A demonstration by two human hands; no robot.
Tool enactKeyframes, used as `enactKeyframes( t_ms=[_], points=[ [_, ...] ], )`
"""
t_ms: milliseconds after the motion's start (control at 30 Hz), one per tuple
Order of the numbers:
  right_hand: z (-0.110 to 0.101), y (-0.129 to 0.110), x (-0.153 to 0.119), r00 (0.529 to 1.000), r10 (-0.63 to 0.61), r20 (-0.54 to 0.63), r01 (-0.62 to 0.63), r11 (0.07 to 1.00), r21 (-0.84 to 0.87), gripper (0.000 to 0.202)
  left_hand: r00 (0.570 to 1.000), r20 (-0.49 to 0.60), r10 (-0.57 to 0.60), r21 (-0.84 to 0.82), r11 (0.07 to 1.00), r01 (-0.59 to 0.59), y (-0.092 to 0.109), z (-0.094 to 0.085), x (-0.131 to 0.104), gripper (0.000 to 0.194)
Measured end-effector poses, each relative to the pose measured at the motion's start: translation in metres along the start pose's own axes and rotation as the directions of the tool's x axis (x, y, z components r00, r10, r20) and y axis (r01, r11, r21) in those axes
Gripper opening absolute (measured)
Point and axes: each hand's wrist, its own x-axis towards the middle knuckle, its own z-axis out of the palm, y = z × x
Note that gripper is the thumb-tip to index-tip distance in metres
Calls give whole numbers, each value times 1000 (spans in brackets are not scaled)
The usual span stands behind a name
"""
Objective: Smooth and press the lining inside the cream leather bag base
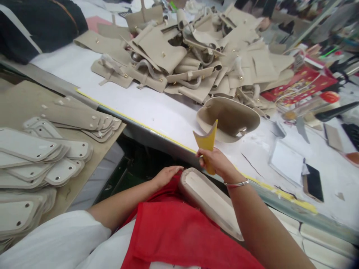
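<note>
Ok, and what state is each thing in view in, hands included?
Right hand: closed around the yellow notched tool
Yellow notched tool: held, notched end up
Left hand: at one end of the oblong beige piece, grip unclear
Oblong beige piece: lying at the lap, pale panel up
Beige bag body: mouth open
Smartphone: flat, screen dark
Studded panels: stacked, overlapping
Beige bag parts: heaped

This is a workshop, by all appearances one for making bags. A long white desk (134,112) bears a great heap of beige bag pieces (162,52), much alike, with small metal fittings. At the left, pale rounded panels (25,145) with dark studs lie stacked on a tan board (19,93). An open bag body (230,116) and a yellow hand tool (207,140) also speak of manufacture.
</note>
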Motion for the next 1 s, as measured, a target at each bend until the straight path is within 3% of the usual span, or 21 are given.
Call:
enactKeyframes(
  t_ms=[67,133,233,333,500,633,733,800,900,1000],
  points=[
    [-6,3,9,997,-66,45,75,968,-240,11,965,-45,-260,-207,947,246,-21,2,6,56],
    [-5,8,16,976,-174,130,210,909,-359,5,919,34,-393,-327,865,382,-37,9,11,59],
    [3,13,22,915,-233,329,354,856,-377,5,917,186,-353,-470,787,399,-48,27,20,66],
    [6,15,24,853,-240,463,431,824,-367,7,933,264,-245,-593,722,357,-43,41,27,65],
    [-4,15,17,787,-297,541,533,768,-354,11,931,313,-187,-640,683,352,-22,42,20,57],
    [-11,18,7,770,-355,529,562,771,-301,14,935,286,-209,-617,706,347,-6,38,13,52],
    [-12,22,3,773,-374,513,566,772,-289,15,953,236,-192,-583,756,297,2,40,8,48],
    [-12,25,1,782,-395,482,563,779,-276,14,983,88,-162,-509,841,184,6,43,1,45],
    [-11,29,1,799,-402,446,554,780,-290,11,988,-152,38,-221,973,-71,10,49,-14,46],
    [-10,31,3,786,-404,468,570,766,-296,10,954,-189,235,84,971,-222,11,56,-26,51]
  ],
)
